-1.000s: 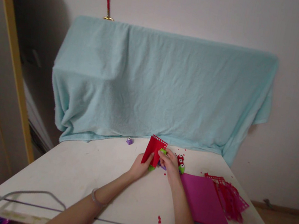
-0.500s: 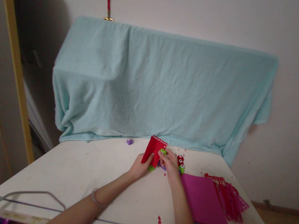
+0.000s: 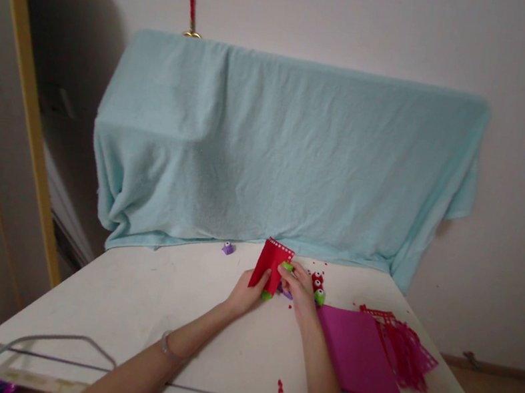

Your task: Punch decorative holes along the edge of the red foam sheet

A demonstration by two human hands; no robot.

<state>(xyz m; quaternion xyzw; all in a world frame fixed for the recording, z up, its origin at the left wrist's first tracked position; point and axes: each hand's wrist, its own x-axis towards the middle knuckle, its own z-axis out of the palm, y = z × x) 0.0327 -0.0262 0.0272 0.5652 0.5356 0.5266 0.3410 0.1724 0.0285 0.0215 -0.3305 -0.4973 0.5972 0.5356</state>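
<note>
My left hand (image 3: 245,292) pinches a folded-looking sheet of red paper (image 3: 268,265) with its thumb on the front. A row of punched holes runs along the paper's top edge. My right hand (image 3: 300,286) is closed round a small green paper punch (image 3: 287,266) at the paper's right edge. Another bright green piece (image 3: 266,296) shows just below the paper. Something purple (image 3: 284,291), partly hidden, lies between my hands. Beyond my right hand are red punches (image 3: 317,279) with white eye-like tops and a green one (image 3: 319,296).
A stack of coloured paper topped by a magenta sheet (image 3: 357,349) lies at the right, beside punched red scraps (image 3: 405,354). A purple punch (image 3: 227,248) stands at the back of the white table (image 3: 121,307). Red bits (image 3: 280,386) lie near the front. A blue towel (image 3: 300,156) hangs behind.
Hardly anything differs. The whole view has shifted very slightly; my hands, the red paper and the green punch hold the same position.
</note>
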